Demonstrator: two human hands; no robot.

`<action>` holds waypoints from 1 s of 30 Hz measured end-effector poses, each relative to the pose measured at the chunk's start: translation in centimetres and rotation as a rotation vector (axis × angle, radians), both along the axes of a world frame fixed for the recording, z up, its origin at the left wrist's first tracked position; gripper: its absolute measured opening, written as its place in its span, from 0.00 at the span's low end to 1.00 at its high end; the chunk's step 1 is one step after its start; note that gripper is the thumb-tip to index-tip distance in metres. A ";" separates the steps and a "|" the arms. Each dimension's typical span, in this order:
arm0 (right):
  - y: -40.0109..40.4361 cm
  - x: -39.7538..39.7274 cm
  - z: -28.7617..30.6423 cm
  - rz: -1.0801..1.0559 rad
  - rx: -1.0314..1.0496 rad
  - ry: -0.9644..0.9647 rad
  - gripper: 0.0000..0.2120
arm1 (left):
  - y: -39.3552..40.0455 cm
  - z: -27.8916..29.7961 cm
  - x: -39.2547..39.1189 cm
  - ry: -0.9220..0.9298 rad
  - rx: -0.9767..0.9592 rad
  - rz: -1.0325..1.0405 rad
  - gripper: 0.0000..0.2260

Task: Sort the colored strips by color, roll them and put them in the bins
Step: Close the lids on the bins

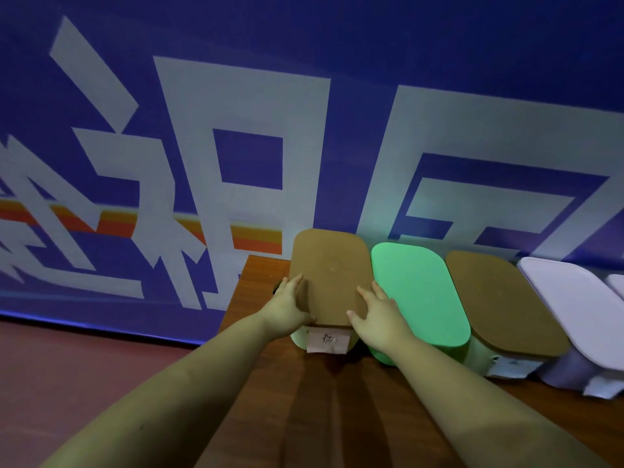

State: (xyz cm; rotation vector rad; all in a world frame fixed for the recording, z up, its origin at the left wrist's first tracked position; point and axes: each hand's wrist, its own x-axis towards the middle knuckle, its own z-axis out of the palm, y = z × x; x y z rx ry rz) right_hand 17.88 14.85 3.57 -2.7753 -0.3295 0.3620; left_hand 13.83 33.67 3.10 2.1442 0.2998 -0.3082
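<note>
Several lidded bins stand in a row on a wooden table (pixel 263 393) against the wall. The leftmost is a green bin with a brown lid (pixel 329 265) and a paper label (pixel 327 339) on its front. My left hand (pixel 287 307) grips the lid's left edge and my right hand (pixel 376 314) grips its right front edge, fingers spread over the top. No colored strips are in view.
To the right stand a green bin with a green lid (pixel 418 295), a bin with a brown lid (pixel 503 302), a white lidded bin (pixel 574 312) and the edge of another. A blue banner wall (pixel 236 130) rises behind. Red floor (pixel 84 366) lies left of the table.
</note>
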 end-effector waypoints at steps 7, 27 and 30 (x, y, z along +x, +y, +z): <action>0.2 0.9 -0.3 0.068 -0.113 -0.130 0.31 | -0.5 0.4 0.0 -0.064 0.272 -0.058 0.37; -0.1 1.3 -2.1 0.007 -0.120 -0.160 0.40 | -0.1 -2.0 1.8 -0.079 0.241 -0.095 0.43; 0.0 1.4 -2.2 0.006 -0.033 -0.149 0.40 | -0.2 -1.8 2.1 -0.070 0.103 -0.010 0.46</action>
